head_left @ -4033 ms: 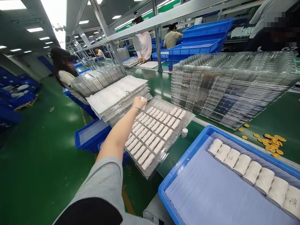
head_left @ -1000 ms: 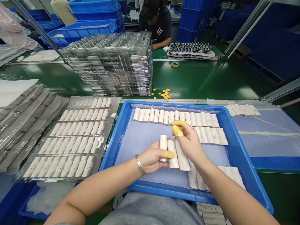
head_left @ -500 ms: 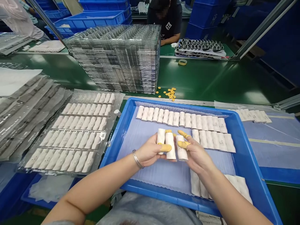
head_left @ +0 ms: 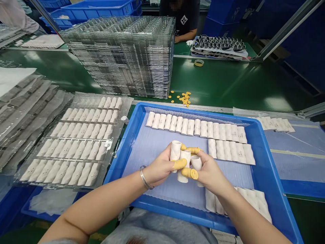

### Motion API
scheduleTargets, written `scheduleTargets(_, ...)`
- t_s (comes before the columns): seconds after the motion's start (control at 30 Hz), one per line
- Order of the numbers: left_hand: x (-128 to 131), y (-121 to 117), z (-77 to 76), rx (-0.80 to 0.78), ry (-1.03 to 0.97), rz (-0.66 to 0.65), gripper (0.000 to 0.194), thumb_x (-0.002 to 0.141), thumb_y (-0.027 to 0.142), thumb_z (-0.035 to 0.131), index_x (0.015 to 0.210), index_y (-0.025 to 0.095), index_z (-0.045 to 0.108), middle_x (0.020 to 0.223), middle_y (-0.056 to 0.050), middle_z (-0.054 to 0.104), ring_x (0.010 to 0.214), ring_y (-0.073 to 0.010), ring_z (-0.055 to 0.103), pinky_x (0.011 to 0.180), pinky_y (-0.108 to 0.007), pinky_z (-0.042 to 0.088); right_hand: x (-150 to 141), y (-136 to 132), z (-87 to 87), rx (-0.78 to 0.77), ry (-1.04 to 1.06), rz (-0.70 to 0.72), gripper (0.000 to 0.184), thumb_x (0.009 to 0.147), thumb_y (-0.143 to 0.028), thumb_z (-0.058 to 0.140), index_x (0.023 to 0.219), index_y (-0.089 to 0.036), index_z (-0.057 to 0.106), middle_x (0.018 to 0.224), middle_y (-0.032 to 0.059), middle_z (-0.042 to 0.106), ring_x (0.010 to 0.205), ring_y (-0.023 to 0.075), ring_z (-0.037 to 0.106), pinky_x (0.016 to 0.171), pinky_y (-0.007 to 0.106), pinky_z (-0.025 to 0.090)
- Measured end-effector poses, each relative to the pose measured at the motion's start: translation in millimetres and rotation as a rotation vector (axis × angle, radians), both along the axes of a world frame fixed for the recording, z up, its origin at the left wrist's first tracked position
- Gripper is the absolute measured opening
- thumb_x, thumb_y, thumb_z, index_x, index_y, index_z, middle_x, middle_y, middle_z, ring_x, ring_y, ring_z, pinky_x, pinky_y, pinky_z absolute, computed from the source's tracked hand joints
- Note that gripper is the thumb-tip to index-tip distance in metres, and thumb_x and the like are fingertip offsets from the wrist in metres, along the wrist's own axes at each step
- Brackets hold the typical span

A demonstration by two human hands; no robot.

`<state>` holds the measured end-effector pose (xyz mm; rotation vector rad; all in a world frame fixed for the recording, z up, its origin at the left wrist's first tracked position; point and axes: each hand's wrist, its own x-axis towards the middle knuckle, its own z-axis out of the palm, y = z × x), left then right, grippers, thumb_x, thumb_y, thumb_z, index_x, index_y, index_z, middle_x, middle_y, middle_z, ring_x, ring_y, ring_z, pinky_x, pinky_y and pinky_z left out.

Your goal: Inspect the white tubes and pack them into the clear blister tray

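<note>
Over a blue tray [head_left: 119,154], my left hand [head_left: 160,168] is closed around a white hollow tube [head_left: 175,150] and a second white tube [head_left: 185,155] beside it. My right hand [head_left: 212,171] grips a third white tube [head_left: 196,163], while its thumb presses on the second tube. Yellow finger cots cover the thumbs and some fingertips. The tubes are tilted with their open upper ends showing; fingers hide parts of them. Rows of similar tubes [head_left: 197,127] lie in the tray on a pale liner [head_left: 162,193].
At left lies a clear plastic tray [head_left: 119,125] of white tubes, beside layered trays [head_left: 22,118]. Behind stand tall stacked clear trays [head_left: 122,61], loose yellow finger cots [head_left: 186,98] and a tape roll [head_left: 198,63]. More tubes [head_left: 276,124] lie at right. A person [head_left: 185,20] sits opposite.
The right hand has moved left against the left hand, and its thumb now presses the middle tube. The tubes have tilted, showing their open ends. The view has shifted slightly.
</note>
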<state>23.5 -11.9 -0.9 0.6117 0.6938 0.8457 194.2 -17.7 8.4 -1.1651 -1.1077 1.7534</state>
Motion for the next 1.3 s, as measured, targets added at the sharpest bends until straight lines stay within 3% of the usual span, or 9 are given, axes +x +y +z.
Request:
scheduleTargets(0.13,-6,2,2.9,0.067,0.030,0.098,0.052,0.066,0.050,0.087,0.092,0.017,0.057,0.081,0.002,0.054,0.070,-0.0101,0.048,0.067,-0.025,0.039,2,-2,-0.3,-0.025,0.079,-0.009,0.049,0.064,-0.020,0.096,0.103,-0.019,0.068,0.077,-0.0026,0.066,0.061,0.0107,0.055,0.053,0.017,0.047)
scheduleTargets(0.27,-12,5,8.0,0.114,0.082,0.162,0.042,0.065,0.040,0.087,0.081,0.015,0.058,0.075,0.003,0.051,0.065,-0.0073,0.043,0.063,-0.023,0.035,7,-3,-0.5,-0.066,0.171,0.006,0.048,0.071,-0.031,0.094,0.107,-0.020,0.065,0.081,-0.0002,0.067,0.059,0.0111,0.057,0.049,0.017,0.047)
scheduleTargets(0.5,-16,9,10.0,0.166,0.063,0.233,0.058,0.064,0.017,0.084,0.111,0.024,0.051,0.077,0.005,0.059,0.068,-0.0102,0.052,0.066,-0.026,0.046,6,0,6.3,-0.209,0.310,-0.035,0.055,0.064,-0.033,0.098,0.106,-0.018,0.066,0.076,0.0008,0.068,0.055,0.0112,0.057,0.048,0.017,0.047)
scheduleTargets(0.67,-18,7,1.7,0.421,0.177,0.214,0.049,0.053,0.011,0.092,0.087,0.020,0.057,0.082,0.003,0.060,0.062,-0.0075,0.050,0.059,-0.023,0.044,8,-2,8.2,-0.245,0.388,-0.109,0.057,0.065,-0.032,0.098,0.112,-0.019,0.067,0.082,0.0027,0.069,0.064,0.0146,0.060,0.057,0.021,0.052)
scheduleTargets(0.77,-18,-2,-2.1,0.663,0.293,0.212,0.077,0.053,0.013,0.096,0.121,0.027,0.061,0.074,0.006,0.057,0.058,-0.0075,0.045,0.057,-0.024,0.040,6,-6,6.2,-0.242,0.423,-0.116,0.053,0.068,-0.034,0.096,0.111,-0.021,0.068,0.080,0.0021,0.067,0.065,0.0158,0.060,0.058,0.022,0.051)
scheduleTargets(0.87,-17,-11,-3.8,0.870,0.381,0.154,0.103,0.061,0.019,0.094,0.149,0.035,0.043,0.068,0.008,0.049,0.058,-0.0089,0.042,0.058,-0.025,0.039,1,-11,3.5,-0.247,0.468,-0.080,0.048,0.073,-0.036,0.093,0.110,-0.022,0.067,0.079,0.0028,0.068,0.066,0.0169,0.061,0.058,0.023,0.052)
scheduleTargets(1.03,-15,-15,-8.4,0.973,0.370,0.141,0.107,0.069,0.020,0.090,0.155,0.042,0.030,0.078,0.004,0.053,0.060,-0.0099,0.046,0.060,-0.025,0.045,-4,-15,3.8,-0.242,0.516,-0.011,0.041,0.080,-0.036,0.089,0.112,-0.023,0.066,0.079,0.0014,0.068,0.062,0.0148,0.060,0.058,0.023,0.053)
scheduleTargets(1.2,-14,-15,-13.3,0.949,0.309,0.178,0.110,0.071,0.015,0.085,0.155,0.046,0.020,0.112,-0.005,0.062,0.060,-0.0068,0.046,0.059,-0.023,0.047,0,-17,8.0,-0.102,0.327,-0.007,0.049,0.078,-0.044,0.091,0.113,-0.024,0.065,0.074,-0.0007,0.065,0.058,0.0124,0.057,0.054,0.019,0.050)
scheduleTargets(1.3,-16,-15,-14.2,0.920,0.338,0.154,0.108,0.072,0.016,0.084,0.156,0.043,0.022,0.099,-0.002,0.064,0.059,-0.0084,0.047,0.061,-0.025,0.049,1,-18,9.0,-0.062,0.263,0.011,0.050,0.077,-0.046,0.092,0.112,-0.023,0.063,0.074,0.0004,0.066,0.059,0.0131,0.057,0.052,0.019,0.048)
